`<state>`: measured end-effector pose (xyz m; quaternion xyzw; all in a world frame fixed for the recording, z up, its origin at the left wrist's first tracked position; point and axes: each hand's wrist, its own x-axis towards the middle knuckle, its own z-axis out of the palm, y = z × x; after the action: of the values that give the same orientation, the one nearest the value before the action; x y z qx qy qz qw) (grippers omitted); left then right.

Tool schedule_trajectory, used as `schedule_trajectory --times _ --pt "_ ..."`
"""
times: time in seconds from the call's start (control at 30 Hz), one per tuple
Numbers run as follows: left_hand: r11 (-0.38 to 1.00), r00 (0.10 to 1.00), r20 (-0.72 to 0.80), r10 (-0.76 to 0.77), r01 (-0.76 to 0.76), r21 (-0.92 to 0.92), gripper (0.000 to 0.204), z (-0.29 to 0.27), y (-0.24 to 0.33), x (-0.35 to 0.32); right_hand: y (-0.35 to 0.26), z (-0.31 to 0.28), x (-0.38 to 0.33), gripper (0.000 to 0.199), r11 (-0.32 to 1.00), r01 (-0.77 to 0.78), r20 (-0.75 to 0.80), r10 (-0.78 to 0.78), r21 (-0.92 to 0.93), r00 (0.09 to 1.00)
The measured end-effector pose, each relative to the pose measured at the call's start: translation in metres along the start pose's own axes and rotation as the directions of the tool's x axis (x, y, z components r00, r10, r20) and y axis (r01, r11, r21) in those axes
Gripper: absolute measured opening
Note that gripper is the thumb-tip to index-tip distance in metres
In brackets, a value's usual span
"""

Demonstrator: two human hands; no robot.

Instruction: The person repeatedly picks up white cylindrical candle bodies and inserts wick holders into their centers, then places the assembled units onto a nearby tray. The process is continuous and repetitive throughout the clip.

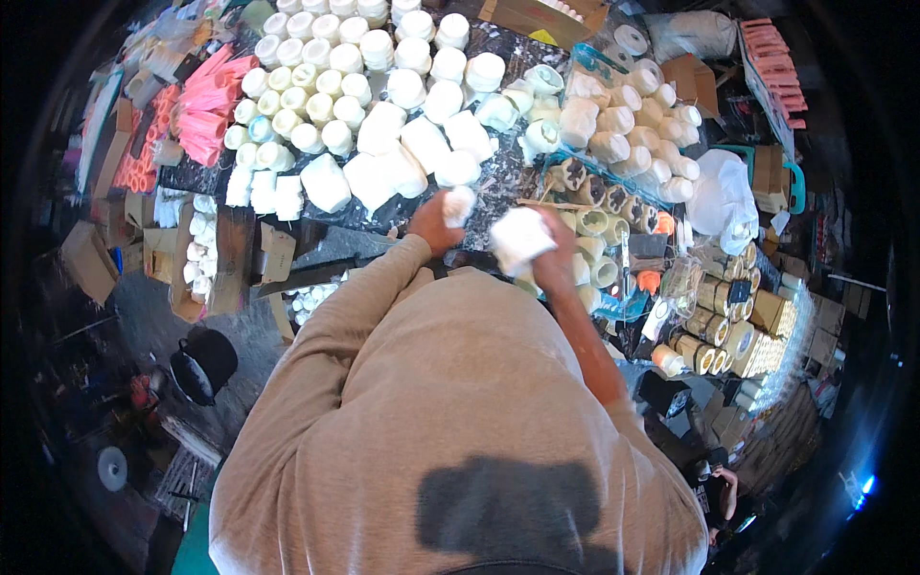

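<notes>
1. Head view, near the centre: pinching a small white piece [459,206] at 12 o'clock in the left hand [436,230], with fingers curled narrow about it.
2. Holding a larger white block [520,237] between 1 and 2 o'clock in the right hand [554,257], with fingers along its right side. Too blurred there to tell how firmly gripped.
3. Could drop the white block onto the table [500,187], perhaps from gripping one side only.
4. Could bump it against the small white piece, being so near, and chip or dent an edge. Cannot tell how hard or brittle.
5. Crowded at 11 o'clock by loose blocks [425,144] and, farther out, rows of white cylinders [345,57]: could topple some by reaching across too low.
6. Close, at 2 o'clock, to hollow tubes [592,222]: could knock these over by swinging the right hand outward.
</notes>
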<state>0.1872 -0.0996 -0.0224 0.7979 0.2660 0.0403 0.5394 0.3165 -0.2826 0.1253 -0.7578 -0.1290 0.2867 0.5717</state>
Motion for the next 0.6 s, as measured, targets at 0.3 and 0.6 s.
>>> schedule_trajectory --times 0.3,0.6 --pt "0.985 0.978 -0.118 0.173 -0.175 -0.008 0.085 0.006 -0.019 0.012 0.096 -0.025 0.03 0.053 0.799 -0.494 0.181 0.46 0.344 0.869" --pt "0.943 0.957 -0.107 0.268 -0.238 0.234 0.091 0.017 -0.058 0.004 0.125 -0.006 0.04 0.052 0.871 -0.033 -0.143 -0.043 -0.491 0.989"
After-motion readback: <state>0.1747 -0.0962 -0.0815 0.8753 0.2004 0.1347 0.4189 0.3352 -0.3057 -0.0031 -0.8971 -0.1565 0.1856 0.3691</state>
